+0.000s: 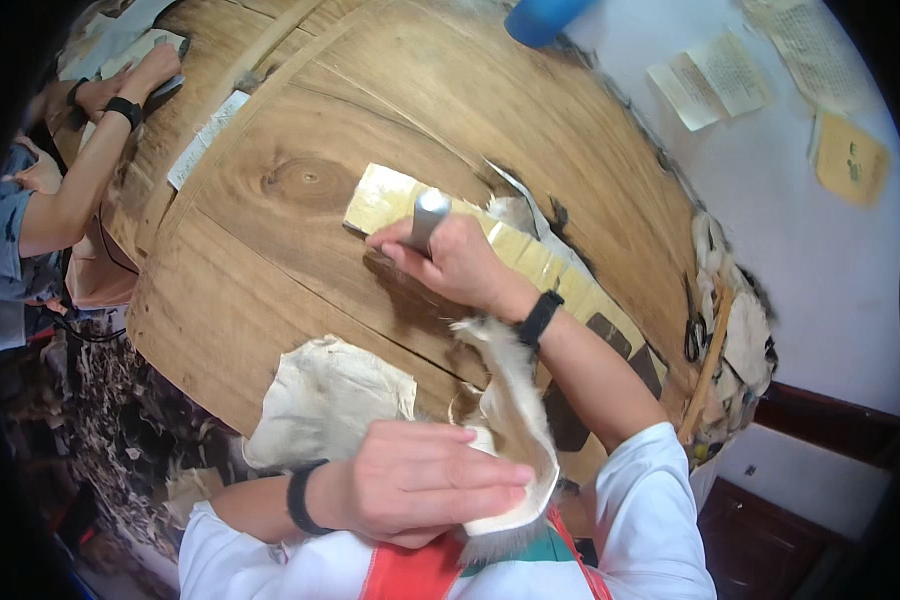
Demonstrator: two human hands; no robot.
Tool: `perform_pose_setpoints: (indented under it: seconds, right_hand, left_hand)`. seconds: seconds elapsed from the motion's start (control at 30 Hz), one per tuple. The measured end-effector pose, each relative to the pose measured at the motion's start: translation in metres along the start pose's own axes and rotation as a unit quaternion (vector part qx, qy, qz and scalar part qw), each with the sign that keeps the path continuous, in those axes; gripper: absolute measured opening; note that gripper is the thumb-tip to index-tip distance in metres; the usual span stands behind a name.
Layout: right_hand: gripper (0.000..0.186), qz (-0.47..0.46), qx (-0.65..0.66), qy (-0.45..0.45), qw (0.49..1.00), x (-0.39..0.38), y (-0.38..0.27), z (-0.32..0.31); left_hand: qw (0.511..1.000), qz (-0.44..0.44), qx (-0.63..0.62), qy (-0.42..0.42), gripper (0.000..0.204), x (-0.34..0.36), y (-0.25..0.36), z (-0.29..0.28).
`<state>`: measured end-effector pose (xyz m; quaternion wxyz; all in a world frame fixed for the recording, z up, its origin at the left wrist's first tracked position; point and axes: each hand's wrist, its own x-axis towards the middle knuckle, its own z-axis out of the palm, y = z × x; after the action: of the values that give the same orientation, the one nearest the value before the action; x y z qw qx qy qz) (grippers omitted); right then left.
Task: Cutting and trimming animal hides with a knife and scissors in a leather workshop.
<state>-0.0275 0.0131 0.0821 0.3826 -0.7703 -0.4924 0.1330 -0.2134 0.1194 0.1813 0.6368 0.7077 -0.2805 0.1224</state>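
Observation:
My right hand [462, 262] is closed around an upright metal tool [431, 213] with a bright, round silver top. Its lower end is hidden, so I cannot tell its kind. It stands at the near edge of a long yellowish board [385, 196], which lies slantwise on the wooden table [300, 230]. Close to my body, my left hand [420, 485] holds a piece of fur pelt [530, 455], fingers laid together across its pale skin side. Grey fur shows along its edges. A second pale hide piece [330, 395] rests at the table's near edge, left of the pelt.
Dark patches [610, 335] lie at the board's near right end. Black scissors [694, 338] and a wooden stick [707, 365] are at the right, by piled hide scraps [745, 340]. A co-worker's hands [150, 75] work at far left. A blue cylinder [545, 18] stands at the back.

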Motion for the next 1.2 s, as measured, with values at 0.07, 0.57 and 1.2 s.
perform_pose_setpoints:
  seconds: [0.07, 0.57, 1.2]
  right_hand:
    - [0.018, 0.111, 0.151, -0.019, 0.982, 0.003, 0.001, -0.004]
    - [0.013, 0.367, 0.158, 0.480, 0.781, -0.299, -0.075, -0.187]
    - [0.029, 0.490, -0.136, 0.344, 0.789, -0.415, -0.039, -0.117]
  left_hand:
    - [0.996, -0.079, 0.022, 0.026, 0.037, -0.016, 0.006, -0.018]
    - [0.894, -0.218, 0.328, -0.214, 0.074, -0.126, -0.018, -0.025]
    - [0.989, -0.135, 0.013, -0.065, 0.032, 0.223, -0.090, 0.117]
